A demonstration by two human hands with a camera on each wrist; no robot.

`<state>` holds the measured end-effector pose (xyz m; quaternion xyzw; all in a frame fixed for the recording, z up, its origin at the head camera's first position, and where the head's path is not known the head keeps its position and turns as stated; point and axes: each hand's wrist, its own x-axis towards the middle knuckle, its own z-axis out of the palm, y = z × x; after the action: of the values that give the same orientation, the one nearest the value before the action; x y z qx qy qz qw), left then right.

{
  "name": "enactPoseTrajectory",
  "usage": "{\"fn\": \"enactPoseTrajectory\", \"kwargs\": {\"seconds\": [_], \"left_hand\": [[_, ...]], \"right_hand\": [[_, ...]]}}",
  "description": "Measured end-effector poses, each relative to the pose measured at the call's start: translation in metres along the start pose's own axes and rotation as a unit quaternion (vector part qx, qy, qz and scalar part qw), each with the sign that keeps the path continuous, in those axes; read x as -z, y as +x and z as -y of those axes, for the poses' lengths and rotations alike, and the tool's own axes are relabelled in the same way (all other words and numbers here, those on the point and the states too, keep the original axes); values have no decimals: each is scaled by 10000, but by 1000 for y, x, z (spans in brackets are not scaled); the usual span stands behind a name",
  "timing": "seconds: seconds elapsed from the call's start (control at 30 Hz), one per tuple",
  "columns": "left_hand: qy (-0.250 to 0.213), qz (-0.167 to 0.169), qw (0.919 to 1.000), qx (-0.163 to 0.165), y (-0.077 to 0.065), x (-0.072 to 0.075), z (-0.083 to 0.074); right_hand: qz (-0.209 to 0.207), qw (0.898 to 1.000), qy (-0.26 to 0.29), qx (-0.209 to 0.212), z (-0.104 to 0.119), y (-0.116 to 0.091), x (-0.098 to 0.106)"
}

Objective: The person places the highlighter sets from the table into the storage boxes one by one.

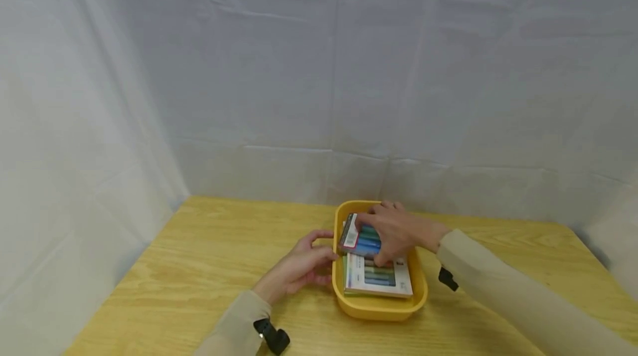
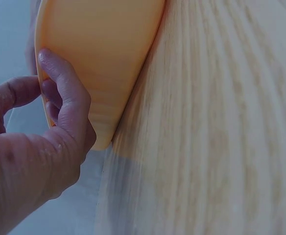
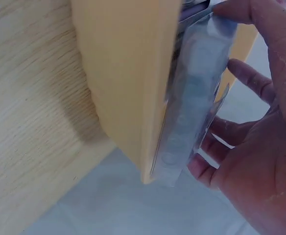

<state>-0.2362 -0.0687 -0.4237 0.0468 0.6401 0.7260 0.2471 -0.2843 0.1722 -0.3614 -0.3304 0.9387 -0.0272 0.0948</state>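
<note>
A yellow plastic bin [image 1: 381,311] stands on the table with flat packs inside. My left hand [image 1: 296,267] pinches its left rim between thumb and fingers, seen closer in the left wrist view on the bin's wall [image 2: 104,63]. Over the bin's far half, my right hand [image 1: 396,228] grips a clear-windowed pack of blue and green sticks [image 1: 368,244], thumb on the near side and fingers on the far side. The pack's clear plastic side [image 3: 194,83] stands above the rim in the right wrist view. Beneath and nearer lies a white box [image 1: 402,284] with a window of coloured sticks.
The pale wooden table [image 1: 239,234] extends to both sides of the bin. White sheeting [image 1: 279,173] hangs behind the table's far edge, close to the bin, and more of it covers the left side.
</note>
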Motion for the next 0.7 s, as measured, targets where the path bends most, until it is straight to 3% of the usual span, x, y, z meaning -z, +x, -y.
{"fn": "enactPoseTrajectory", "kwargs": {"seconds": [0.33, 0.7], "left_hand": [[23, 12, 10000, 79, -2, 1, 0], [29, -3, 10000, 69, -3, 0, 0]], "right_hand": [[111, 9995, 163, 263, 1, 3, -2], [263, 9987, 437, 42, -6, 7, -7]]}}
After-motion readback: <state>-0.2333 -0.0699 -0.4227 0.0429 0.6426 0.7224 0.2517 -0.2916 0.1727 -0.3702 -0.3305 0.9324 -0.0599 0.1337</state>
